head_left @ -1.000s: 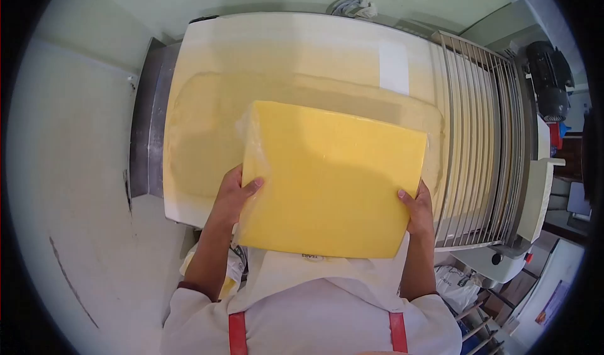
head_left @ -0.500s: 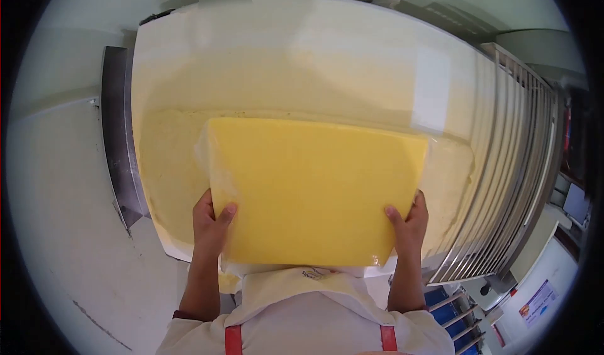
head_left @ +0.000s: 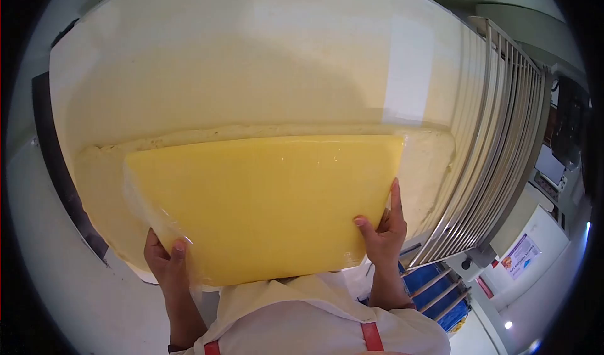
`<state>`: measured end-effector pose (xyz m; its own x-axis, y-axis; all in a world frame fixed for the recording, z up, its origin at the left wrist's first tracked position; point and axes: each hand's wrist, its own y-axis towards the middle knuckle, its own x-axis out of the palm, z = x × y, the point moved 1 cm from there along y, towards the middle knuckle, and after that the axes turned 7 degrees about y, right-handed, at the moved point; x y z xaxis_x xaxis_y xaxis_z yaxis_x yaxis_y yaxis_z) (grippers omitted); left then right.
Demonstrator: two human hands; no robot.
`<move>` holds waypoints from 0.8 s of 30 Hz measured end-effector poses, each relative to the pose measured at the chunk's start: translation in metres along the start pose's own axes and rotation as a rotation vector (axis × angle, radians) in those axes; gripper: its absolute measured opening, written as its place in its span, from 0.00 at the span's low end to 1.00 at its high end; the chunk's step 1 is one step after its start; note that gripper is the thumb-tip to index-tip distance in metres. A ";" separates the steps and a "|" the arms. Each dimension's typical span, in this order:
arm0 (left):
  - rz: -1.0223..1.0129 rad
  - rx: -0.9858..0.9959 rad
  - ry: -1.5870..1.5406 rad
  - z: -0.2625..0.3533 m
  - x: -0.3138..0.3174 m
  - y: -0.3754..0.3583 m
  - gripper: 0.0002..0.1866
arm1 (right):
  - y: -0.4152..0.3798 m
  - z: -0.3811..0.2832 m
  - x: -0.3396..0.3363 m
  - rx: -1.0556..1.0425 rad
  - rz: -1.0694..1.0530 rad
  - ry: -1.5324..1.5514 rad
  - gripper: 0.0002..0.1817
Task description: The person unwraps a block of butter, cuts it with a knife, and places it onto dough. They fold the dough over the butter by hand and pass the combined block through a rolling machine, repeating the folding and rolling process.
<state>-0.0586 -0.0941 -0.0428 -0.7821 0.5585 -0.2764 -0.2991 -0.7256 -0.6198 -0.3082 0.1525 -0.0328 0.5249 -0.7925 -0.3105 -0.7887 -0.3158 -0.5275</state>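
You have the film-wrapped yellow slab (head_left: 264, 210) between your hands, overlapping the pale dough sheet (head_left: 429, 158) on the desk (head_left: 251, 59); whether they touch cannot be told. Your left hand (head_left: 168, 264) has its grip closed on the slab's edge at eight o'clock, your right hand (head_left: 385, 238) at four, each thumb on top. Pinching opposite edges probably shares the weight and limits sagging. The slab looks smooth, flat and roughly rectangular; its clear plastic film (head_left: 139, 194) hangs loose and wrinkled at nine o'clock. The dough is matte, with an uneven, rounded border. At three o'clock stands a metal-barred grille (head_left: 519, 122).
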 end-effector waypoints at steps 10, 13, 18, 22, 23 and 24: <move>0.026 0.121 0.082 -0.003 -0.001 0.000 0.20 | 0.002 0.010 0.002 -0.160 0.013 -0.120 0.41; 0.002 0.108 -0.113 -0.008 0.002 0.004 0.17 | 0.003 0.002 0.009 -0.216 0.030 -0.095 0.41; -0.072 0.159 -0.239 -0.016 0.001 0.001 0.13 | -0.008 0.006 0.003 -0.238 0.038 -0.153 0.40; -0.124 0.214 -0.260 -0.025 -0.001 0.002 0.12 | -0.001 0.025 -0.002 -0.382 0.090 -0.229 0.40; -0.128 0.228 -0.256 -0.025 -0.002 0.003 0.12 | 0.001 0.026 -0.003 -0.411 0.098 -0.254 0.40; -0.114 0.246 -0.223 -0.026 -0.002 0.003 0.12 | -0.001 0.023 -0.004 -0.364 0.062 -0.255 0.41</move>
<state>-0.0442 -0.0870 -0.0629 -0.8283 0.5594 -0.0320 -0.4926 -0.7541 -0.4344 -0.3025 0.1680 -0.0494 0.4993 -0.6764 -0.5415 -0.8584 -0.4707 -0.2036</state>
